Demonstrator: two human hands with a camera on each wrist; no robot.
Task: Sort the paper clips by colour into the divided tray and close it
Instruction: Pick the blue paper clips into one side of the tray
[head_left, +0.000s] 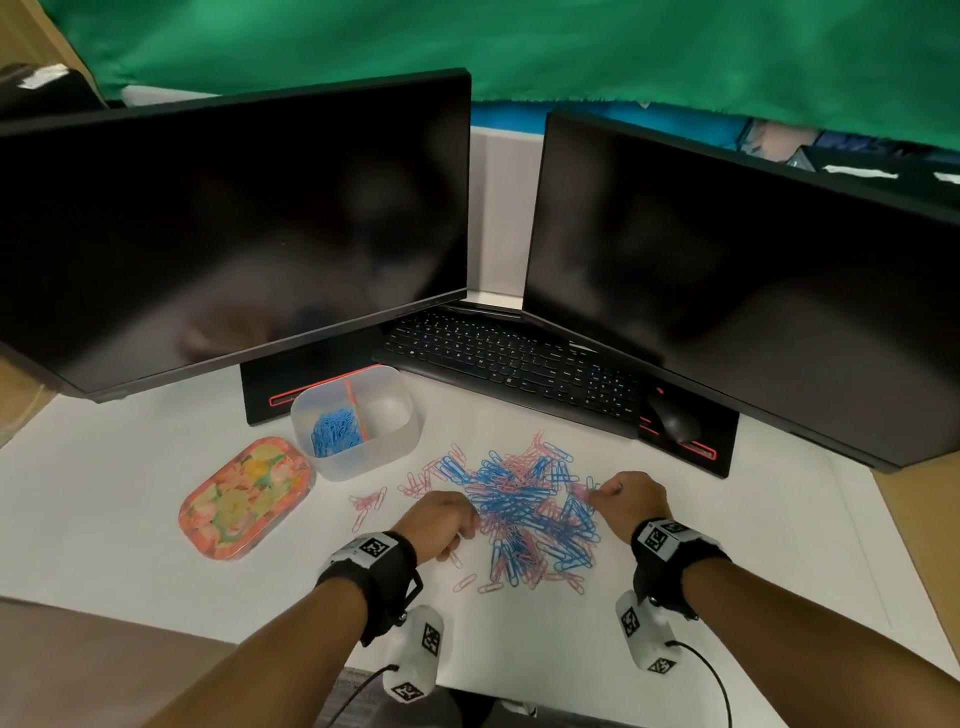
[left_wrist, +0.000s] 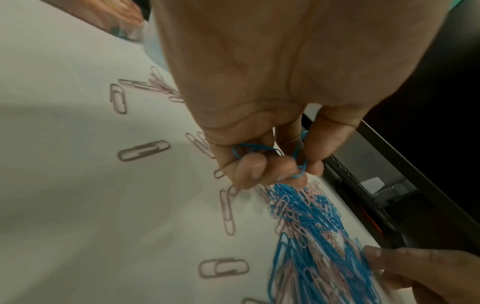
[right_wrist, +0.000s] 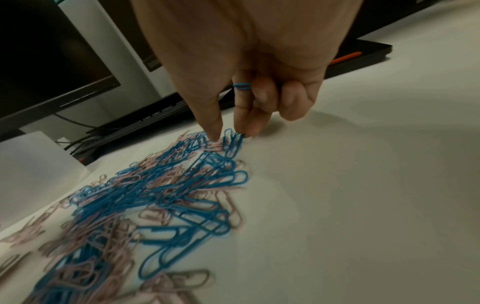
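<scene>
Dozens of light, springy, tangle-prone paper clips (head_left: 524, 512) lie mid-desk, near its front edge, where our left hand (head_left: 441, 522) clutches blue ones while our right hand (head_left: 631, 493) pinches another by its loop.

A mixed heap of blue and pink paper clips (head_left: 530, 514) lies between both hands; the clear divided tray (head_left: 358, 423), open, holds blue clips (head_left: 335, 431) in its left compartment, its floral lid (head_left: 247, 499) lying beside it.

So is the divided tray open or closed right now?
Open: the divided tray has no cover on, and its floral lid lies flat on the desk beside it.
</scene>
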